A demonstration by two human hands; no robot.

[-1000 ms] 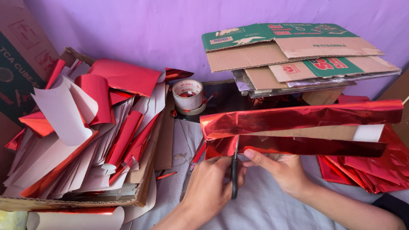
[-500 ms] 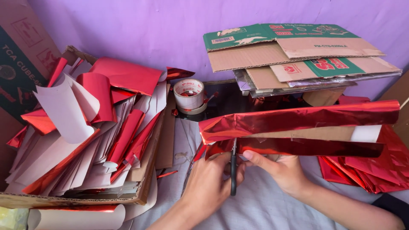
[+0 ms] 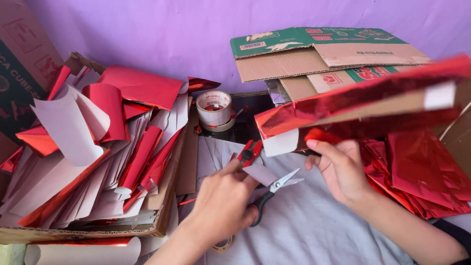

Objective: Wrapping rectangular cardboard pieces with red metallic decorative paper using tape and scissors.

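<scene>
My left hand (image 3: 223,198) grips black-handled scissors (image 3: 274,187), blades slightly apart and pointing right. Its fingers also pinch a small offcut (image 3: 255,169), white on one side with a red foil end. My right hand (image 3: 338,169) holds the near end of a long cardboard strip wrapped in shiny red foil (image 3: 358,100). The strip is lifted and slopes up toward the right edge of the view. The scissors are clear of the strip, just below its left end.
A cardboard box full of red and white paper scraps (image 3: 98,147) fills the left. A tape roll (image 3: 213,108) stands at the middle back, flattened cartons (image 3: 314,54) behind it. Crumpled red foil sheets (image 3: 422,172) lie right on the grey cloth (image 3: 304,230).
The foil-wrapped strip has risen from lying level and now tilts up to the right. My left hand has drawn back with the scissors and a cut-off piece.
</scene>
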